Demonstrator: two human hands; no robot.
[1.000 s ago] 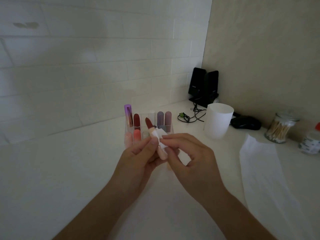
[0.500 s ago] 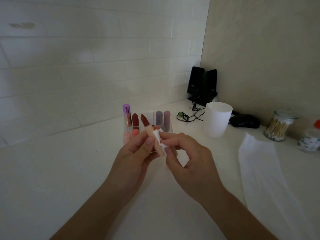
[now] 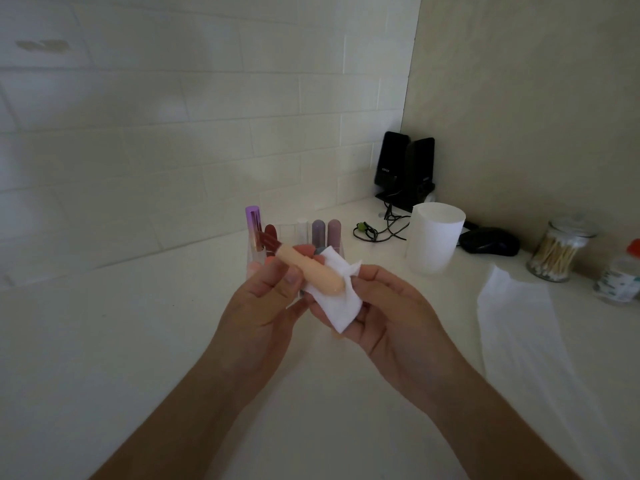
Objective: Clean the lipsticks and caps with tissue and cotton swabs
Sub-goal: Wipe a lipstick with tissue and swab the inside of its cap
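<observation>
My left hand [image 3: 266,299] pinches an open lipstick [image 3: 311,270] with a peach tube and a dark red tip that points up and left. The tube's lower end lies on a folded white tissue [image 3: 337,299], which my right hand [image 3: 391,306] holds from underneath with curled fingers. Behind the hands stands a clear organizer [image 3: 254,259] with several lipsticks, among them a purple capped one [image 3: 253,225] and two mauve ones [image 3: 326,232].
A glass jar of cotton swabs [image 3: 557,252] stands at the right. A long sheet of tissue [image 3: 530,327] lies on the white counter. A white cup [image 3: 433,242], black speakers [image 3: 405,168], a cable and a dark mouse [image 3: 490,241] fill the back corner.
The lipstick has tilted from nearly upright to lying slanted, tip to the left. The tissue has slid from the tube's upper part down under its base, and my right hand has turned palm up.
</observation>
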